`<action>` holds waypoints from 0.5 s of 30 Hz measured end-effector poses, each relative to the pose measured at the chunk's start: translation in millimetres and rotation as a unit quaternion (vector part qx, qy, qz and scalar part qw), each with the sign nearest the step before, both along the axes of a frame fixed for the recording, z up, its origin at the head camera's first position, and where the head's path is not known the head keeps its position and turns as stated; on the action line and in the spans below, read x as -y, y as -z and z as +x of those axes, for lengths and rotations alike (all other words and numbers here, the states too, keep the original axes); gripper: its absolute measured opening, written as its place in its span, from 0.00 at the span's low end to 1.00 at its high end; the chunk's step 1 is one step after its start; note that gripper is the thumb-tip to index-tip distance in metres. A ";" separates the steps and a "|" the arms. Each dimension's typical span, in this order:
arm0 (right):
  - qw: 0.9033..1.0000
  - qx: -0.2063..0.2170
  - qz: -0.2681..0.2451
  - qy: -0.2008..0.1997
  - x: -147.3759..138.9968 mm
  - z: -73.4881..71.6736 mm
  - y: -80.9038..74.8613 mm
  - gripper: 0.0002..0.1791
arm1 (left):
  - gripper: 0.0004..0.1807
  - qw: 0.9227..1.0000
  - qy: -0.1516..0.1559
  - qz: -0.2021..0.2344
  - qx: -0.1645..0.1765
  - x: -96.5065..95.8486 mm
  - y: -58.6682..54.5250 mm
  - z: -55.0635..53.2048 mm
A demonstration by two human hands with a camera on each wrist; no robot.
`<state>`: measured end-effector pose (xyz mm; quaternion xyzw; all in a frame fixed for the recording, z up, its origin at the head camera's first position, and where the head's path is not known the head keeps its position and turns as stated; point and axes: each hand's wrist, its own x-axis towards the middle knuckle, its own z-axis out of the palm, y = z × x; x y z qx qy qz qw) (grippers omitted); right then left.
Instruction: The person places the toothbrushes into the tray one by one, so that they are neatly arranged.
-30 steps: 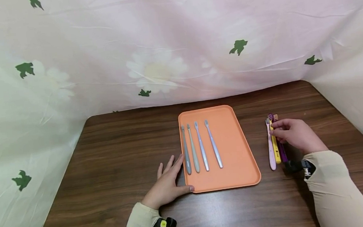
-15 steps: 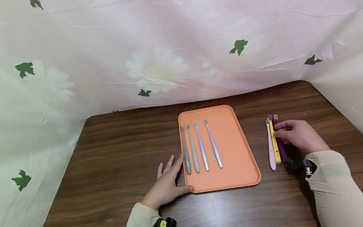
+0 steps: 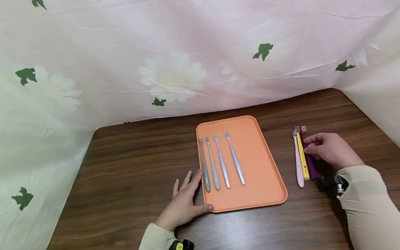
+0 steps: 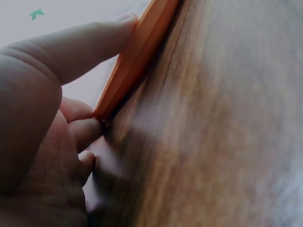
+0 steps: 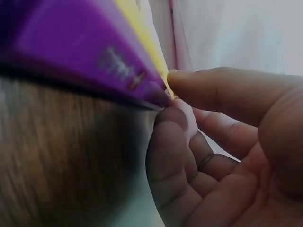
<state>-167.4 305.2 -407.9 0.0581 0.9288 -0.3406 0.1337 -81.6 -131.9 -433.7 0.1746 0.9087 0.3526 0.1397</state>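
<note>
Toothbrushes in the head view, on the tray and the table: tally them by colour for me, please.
Dark grey toothbrush: 1
Grey-green toothbrush: 1
Pale lavender toothbrushes: 2
Pink toothbrush: 1
Yellow toothbrush: 1
Purple toothbrush: 1
Total visible: 7

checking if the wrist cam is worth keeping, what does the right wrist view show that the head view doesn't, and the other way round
Only right wrist: pale lettering on the purple toothbrush, and the palm side of the right hand.
Only head: the left hand, and the orange tray with four toothbrushes on it.
Both: the right hand, the purple toothbrush, the yellow toothbrush and the wooden table.
</note>
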 end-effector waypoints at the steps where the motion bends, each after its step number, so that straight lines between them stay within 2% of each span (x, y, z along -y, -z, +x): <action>1: 1.000 0.003 0.001 0.000 0.1 -0.1 0.3 0.22 | 0.56 1.000 0.000 0.000 0.000 0.0 0.1 0.0; 9: 1.000 0.010 0.008 0.000 0.6 0.1 1.0 0.22 | 0.56 1.000 -0.002 -0.005 0.003 0.0 -0.3 0.1; 15: 1.000 0.011 0.014 0.010 0.5 0.4 0.9 0.25 | 0.56 1.000 -0.001 -0.005 0.002 0.0 -0.5 -0.1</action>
